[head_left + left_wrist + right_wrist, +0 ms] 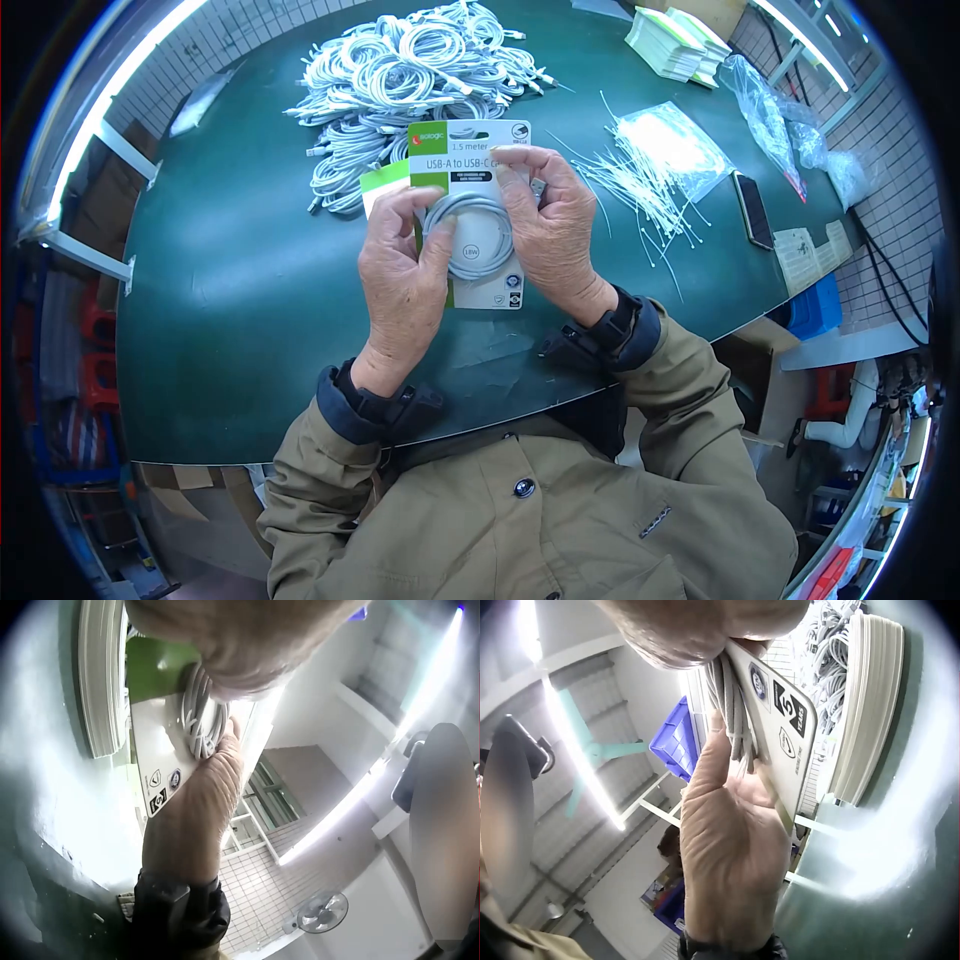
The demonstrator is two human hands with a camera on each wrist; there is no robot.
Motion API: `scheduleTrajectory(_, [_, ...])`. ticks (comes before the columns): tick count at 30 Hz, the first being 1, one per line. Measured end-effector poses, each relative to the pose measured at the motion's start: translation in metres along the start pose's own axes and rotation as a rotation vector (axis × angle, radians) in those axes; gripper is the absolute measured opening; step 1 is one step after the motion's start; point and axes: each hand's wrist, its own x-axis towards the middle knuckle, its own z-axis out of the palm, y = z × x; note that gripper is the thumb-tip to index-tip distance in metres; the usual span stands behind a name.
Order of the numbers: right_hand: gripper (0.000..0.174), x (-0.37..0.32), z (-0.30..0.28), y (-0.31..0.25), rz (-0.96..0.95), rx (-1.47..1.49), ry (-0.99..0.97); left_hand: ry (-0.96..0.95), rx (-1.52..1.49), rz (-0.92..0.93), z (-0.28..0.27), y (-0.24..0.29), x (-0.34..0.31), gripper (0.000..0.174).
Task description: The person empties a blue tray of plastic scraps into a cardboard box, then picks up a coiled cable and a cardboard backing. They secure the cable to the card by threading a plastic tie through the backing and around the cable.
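A printed card in white and green stands raised over the table, with a coiled light grey cable lying against its front. The left hand grips the card's left side, thumb on the coil. At the card's upper right the right hand pinches the card and cable, with a plug beside its fingers. Both wrist views show the coil held against the card between the two hands. Part of a card stack shows behind the left hand.
A heap of coiled cables lies at the back of the green table. White zip ties and a plastic bag are on the right, near a phone. More card stacks stand at the back right.
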Motion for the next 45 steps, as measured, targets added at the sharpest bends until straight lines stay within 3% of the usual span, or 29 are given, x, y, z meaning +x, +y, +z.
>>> scheduleTrajectory(3, [0.016,0.003,0.001,-0.004,-0.006,0.041,0.06,0.162,0.047,0.024,0.013,0.016,-0.001,0.046])
scheduleTrajectory(7, [0.019,0.005,-0.002,-0.006,-0.061,0.0,0.103,-0.162,-0.046,-0.377,-0.003,0.016,-0.003,0.057])
scheduleTrajectory(10, [0.025,0.008,-0.008,-0.007,0.048,0.025,0.008,-0.244,-0.172,-0.597,-0.006,0.03,-0.005,0.062])
scheduleTrajectory(11, [0.027,0.013,-0.01,-0.007,-0.019,-0.019,0.037,-0.222,-0.104,-0.574,-0.007,0.032,-0.004,0.058])
scheduleTrajectory(15, [0.037,0.035,-0.025,-0.031,-0.397,-0.348,0.09,-0.334,0.492,-0.118,-0.031,0.047,0.021,0.048])
scheduleTrajectory(18, [0.047,0.045,-0.036,-0.061,-0.684,-0.642,-0.188,-0.473,0.832,-0.018,-0.041,0.074,0.04,0.04])
scheduleTrajectory(20, [0.048,0.033,-0.028,-0.082,-0.652,-0.687,-0.495,-0.456,0.81,0.066,-0.038,0.082,0.048,0.039])
scheduleTrajectory(21, [0.047,0.026,-0.023,-0.09,-0.543,-0.726,-0.589,-0.468,0.777,0.112,-0.037,0.086,0.053,0.04])
scheduleTrajectory(24, [0.051,0.025,-0.019,-0.066,-0.453,-0.588,-0.526,-0.364,0.67,0.35,-0.032,0.085,0.058,0.043])
scheduleTrajectory(25, [0.044,0.031,-0.02,-0.067,-0.445,-0.48,-0.554,-0.305,0.634,0.44,-0.03,0.083,0.057,0.045])
scheduleTrajectory(28, [0.032,0.027,-0.019,-0.066,0.044,-0.143,-0.501,-0.103,0.527,0.585,-0.022,0.065,0.053,0.049])
scheduleTrajectory(29, [0.026,0.025,-0.016,-0.061,0.056,-0.112,-0.47,-0.102,0.686,0.618,-0.025,0.06,0.051,0.049])
scheduleTrajectory(35, [0.03,0.01,-0.012,-0.024,0.338,0.174,-0.506,0.003,0.645,0.519,-0.03,0.023,0.038,0.033])
scheduleTrajectory(38, [0.027,0.007,-0.008,-0.018,0.381,0.261,-0.444,0.046,0.526,0.424,-0.031,0.016,0.036,0.031])
scheduleTrajectory(43, [0.025,0.002,-0.006,-0.013,0.388,0.285,-0.406,0.044,0.598,0.432,-0.038,0.006,0.037,0.037])
scheduleTrajectory(45, [0.025,0.002,-0.006,-0.008,0.356,0.267,-0.39,0.092,0.436,0.329,-0.034,0.005,0.036,0.043])
